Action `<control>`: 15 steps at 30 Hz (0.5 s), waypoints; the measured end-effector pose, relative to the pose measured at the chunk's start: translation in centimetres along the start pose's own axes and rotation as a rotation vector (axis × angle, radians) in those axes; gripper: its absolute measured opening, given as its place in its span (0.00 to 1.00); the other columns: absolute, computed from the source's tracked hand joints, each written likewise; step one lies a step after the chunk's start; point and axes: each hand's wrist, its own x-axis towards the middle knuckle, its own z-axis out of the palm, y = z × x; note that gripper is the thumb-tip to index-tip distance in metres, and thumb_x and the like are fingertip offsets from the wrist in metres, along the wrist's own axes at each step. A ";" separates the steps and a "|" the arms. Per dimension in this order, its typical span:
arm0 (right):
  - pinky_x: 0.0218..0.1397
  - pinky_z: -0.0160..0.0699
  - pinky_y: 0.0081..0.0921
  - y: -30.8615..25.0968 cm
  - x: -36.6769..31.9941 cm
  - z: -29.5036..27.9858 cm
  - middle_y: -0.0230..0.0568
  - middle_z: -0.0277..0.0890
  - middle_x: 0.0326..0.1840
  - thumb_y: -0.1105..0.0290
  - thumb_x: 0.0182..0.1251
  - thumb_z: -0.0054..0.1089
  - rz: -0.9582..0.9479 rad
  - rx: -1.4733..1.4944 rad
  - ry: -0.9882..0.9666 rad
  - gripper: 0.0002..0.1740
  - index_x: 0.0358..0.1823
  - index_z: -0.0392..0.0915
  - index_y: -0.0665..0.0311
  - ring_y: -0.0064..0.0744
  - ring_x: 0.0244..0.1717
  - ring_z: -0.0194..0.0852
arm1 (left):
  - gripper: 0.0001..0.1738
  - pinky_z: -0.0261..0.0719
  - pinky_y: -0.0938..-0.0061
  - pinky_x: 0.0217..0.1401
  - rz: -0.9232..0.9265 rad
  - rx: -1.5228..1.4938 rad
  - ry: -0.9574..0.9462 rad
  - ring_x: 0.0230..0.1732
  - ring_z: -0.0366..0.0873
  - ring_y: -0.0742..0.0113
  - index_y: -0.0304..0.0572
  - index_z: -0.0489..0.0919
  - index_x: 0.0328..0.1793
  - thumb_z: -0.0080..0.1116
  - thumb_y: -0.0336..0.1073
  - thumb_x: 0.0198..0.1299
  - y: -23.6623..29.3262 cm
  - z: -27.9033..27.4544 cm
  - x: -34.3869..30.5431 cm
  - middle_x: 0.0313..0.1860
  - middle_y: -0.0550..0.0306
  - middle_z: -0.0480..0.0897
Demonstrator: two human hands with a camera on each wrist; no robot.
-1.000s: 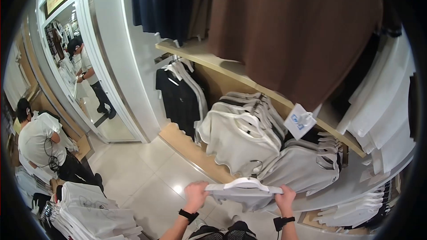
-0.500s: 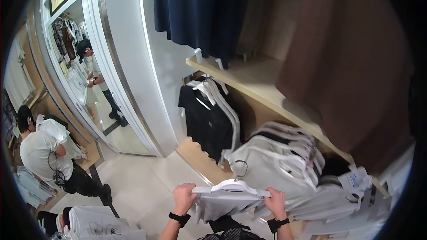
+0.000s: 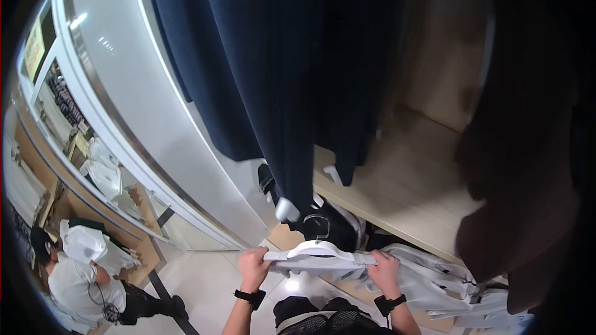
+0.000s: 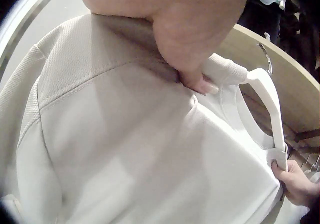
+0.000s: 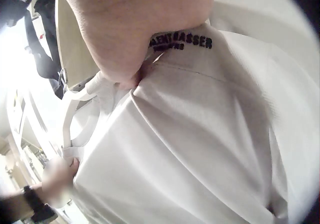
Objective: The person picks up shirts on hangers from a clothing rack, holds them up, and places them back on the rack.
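A light grey-white shirt [image 4: 125, 149] hangs on a white hanger [image 3: 313, 249] with a metal hook, held in front of the body. The left hand [image 3: 253, 267] grips one shoulder of it and the right hand [image 3: 385, 270] grips the other. In the left wrist view the left hand [image 4: 170, 28] pinches the cloth beside the neckline. Dark lettering shows on the shirt [image 5: 235, 114] near the right hand [image 5: 145, 28] in the right wrist view; that hand's thumb presses into the fabric.
Navy garments [image 3: 267, 56] hang overhead and a brown garment [image 3: 528, 211] at the right, by a wooden shelf [image 3: 410, 180]. Light shirts [image 3: 428, 279] hang below it. A person in a white shirt [image 3: 81, 288] stands at lower left, near a mirrored door.
The view has moved closer to the shelf and navy garments, which now fill the upper middle. Both hands still grip the shirt and hanger, now just below the navy garments.
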 end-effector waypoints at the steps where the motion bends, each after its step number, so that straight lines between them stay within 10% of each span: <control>1: 0.38 0.82 0.52 -1.0 0.7 0.7 0.47 0.86 0.33 0.70 0.56 0.66 0.021 -0.021 0.015 0.07 0.37 0.86 0.58 0.61 0.36 0.86 | 0.10 0.78 0.52 0.43 0.027 0.009 0.024 0.38 0.83 0.41 0.42 0.81 0.31 0.71 0.36 0.51 -0.9 0.0 1.7 0.29 0.47 0.82; 8: 0.43 0.86 0.51 -3.3 4.4 6.5 0.44 0.88 0.37 0.68 0.58 0.68 0.135 -0.142 0.159 0.08 0.39 0.88 0.56 0.60 0.40 0.88 | 0.09 0.78 0.50 0.40 0.171 -0.118 0.078 0.36 0.83 0.39 0.42 0.83 0.32 0.72 0.37 0.50 -5.6 0.3 13.4 0.29 0.47 0.83; 10: 0.58 0.88 0.46 -1.4 2.7 9.6 0.52 0.89 0.59 0.60 0.70 0.70 -0.025 -0.429 0.154 0.21 0.61 0.87 0.60 0.55 0.62 0.87 | 0.08 0.78 0.50 0.41 0.203 -0.125 -0.013 0.37 0.84 0.40 0.43 0.87 0.34 0.74 0.36 0.48 -7.7 0.5 16.5 0.30 0.46 0.85; 12: 0.63 0.86 0.42 4.2 -0.7 14.4 0.53 0.85 0.67 0.54 0.75 0.69 0.262 -0.104 0.127 0.28 0.70 0.83 0.62 0.53 0.71 0.82 | 0.09 0.78 0.51 0.41 0.242 -0.189 -0.001 0.38 0.85 0.40 0.42 0.88 0.34 0.74 0.35 0.48 -9.8 1.2 18.5 0.30 0.46 0.86; 14: 0.43 0.85 0.47 -6.1 4.5 11.9 0.52 0.84 0.36 0.74 0.56 0.68 0.276 0.067 0.388 0.11 0.41 0.85 0.61 0.61 0.38 0.85 | 0.09 0.77 0.51 0.41 0.274 -0.229 -0.025 0.37 0.84 0.40 0.41 0.86 0.32 0.74 0.36 0.48 -10.7 0.7 20.8 0.30 0.47 0.85; 15: 0.42 0.85 0.48 -9.9 5.6 10.6 0.51 0.84 0.35 0.73 0.57 0.68 0.274 -0.103 0.296 0.09 0.41 0.86 0.61 0.63 0.37 0.84 | 0.10 0.76 0.51 0.41 0.292 -0.238 -0.028 0.37 0.83 0.40 0.41 0.84 0.30 0.75 0.36 0.48 -11.9 1.0 21.5 0.29 0.47 0.84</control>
